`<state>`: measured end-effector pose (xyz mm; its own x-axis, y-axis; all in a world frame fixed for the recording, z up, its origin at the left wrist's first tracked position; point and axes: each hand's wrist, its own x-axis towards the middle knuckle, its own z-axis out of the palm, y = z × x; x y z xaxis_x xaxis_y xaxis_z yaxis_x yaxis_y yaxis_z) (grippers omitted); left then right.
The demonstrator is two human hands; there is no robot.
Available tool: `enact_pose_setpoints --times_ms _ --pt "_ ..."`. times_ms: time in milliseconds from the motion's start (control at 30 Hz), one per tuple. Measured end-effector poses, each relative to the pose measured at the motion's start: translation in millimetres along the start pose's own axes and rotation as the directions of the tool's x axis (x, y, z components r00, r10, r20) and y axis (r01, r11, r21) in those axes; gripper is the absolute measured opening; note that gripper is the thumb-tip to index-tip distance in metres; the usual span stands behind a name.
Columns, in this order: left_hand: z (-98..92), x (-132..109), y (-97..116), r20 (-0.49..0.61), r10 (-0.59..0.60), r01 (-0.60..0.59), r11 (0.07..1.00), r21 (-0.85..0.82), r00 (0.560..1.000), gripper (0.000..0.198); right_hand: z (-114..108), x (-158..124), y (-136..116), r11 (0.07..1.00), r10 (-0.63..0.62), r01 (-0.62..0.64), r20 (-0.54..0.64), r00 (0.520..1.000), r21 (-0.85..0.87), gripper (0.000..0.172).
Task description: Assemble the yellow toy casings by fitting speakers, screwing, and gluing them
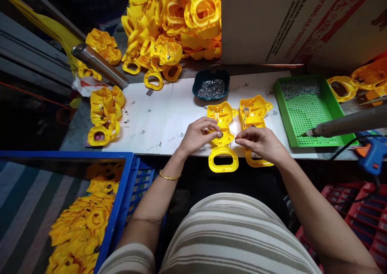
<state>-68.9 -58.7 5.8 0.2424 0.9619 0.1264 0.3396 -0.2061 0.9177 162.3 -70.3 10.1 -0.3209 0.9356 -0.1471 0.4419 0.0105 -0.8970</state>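
Observation:
Two yellow plastic shell halves lie side by side at the near edge of the white work board (160,117). My left hand (198,135) pinches a small round metal part (219,135) down into the left shell (222,139). My right hand (261,143) rests over the lower half of the right shell (253,111) and pinches a thin wire that runs left to the round part. Both shells' handle loops stick out past the board's edge toward me.
A dark bowl of small screws (211,86) sits behind the shells. A green mesh tray (305,108) and a power screwdriver (347,123) lie right, a blue glue gun (373,155) beside them. Yellow shells are heaped at the back (172,20) and fill a blue crate (121,209).

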Motion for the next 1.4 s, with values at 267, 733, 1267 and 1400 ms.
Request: enact_pose_setpoints --times_ms 267,733,1267,1400 --pt "1.3 7 -8 -0.224 -0.435 0.212 0.749 -0.628 0.872 0.031 0 4 -1 0.955 0.107 -0.125 0.080 0.991 0.269 0.033" --pt "22.1 -8 -17 -0.431 -0.324 0.083 0.868 -0.490 0.842 0.036 9 6 -1 0.799 0.196 -0.221 0.104 0.975 0.559 0.034" --pt "15.2 -18 4 -0.036 0.274 -0.247 0.910 0.331 0.961 0.016 18 15 -17 0.751 0.219 -0.304 0.214 0.952 0.586 0.035" --pt "16.2 -18 4 -0.057 0.269 -0.226 0.891 0.394 0.961 0.014 21 17 -17 0.783 0.215 -0.239 0.112 0.970 0.573 0.030"
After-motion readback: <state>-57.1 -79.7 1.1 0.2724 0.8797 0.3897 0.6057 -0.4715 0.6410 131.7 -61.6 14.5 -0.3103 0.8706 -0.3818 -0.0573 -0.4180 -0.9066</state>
